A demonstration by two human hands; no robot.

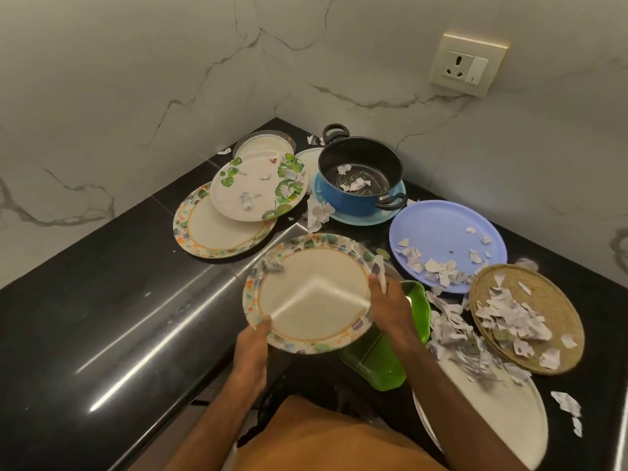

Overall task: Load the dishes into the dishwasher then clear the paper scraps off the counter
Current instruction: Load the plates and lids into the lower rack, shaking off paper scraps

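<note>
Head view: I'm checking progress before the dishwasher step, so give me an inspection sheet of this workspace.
Surface: glossy black stone counter, a corner run, littered on its right part.
Job's things: round mosaic-rimmed plate held over the counter edge; blue pot with black handles on a light blue plate; leaf-print plate overlapping a second mosaic-rimmed plate; lavender plate carrying scraps.
Clutter: torn paper scraps heaped beside a green plastic dish, on a woven round mat, and some in the pot.
Grippers: left hand and right hand grip the held plate's opposite rims.
Cables: nothing seen.
Surroundings: white marble walls, wall socket.
</note>
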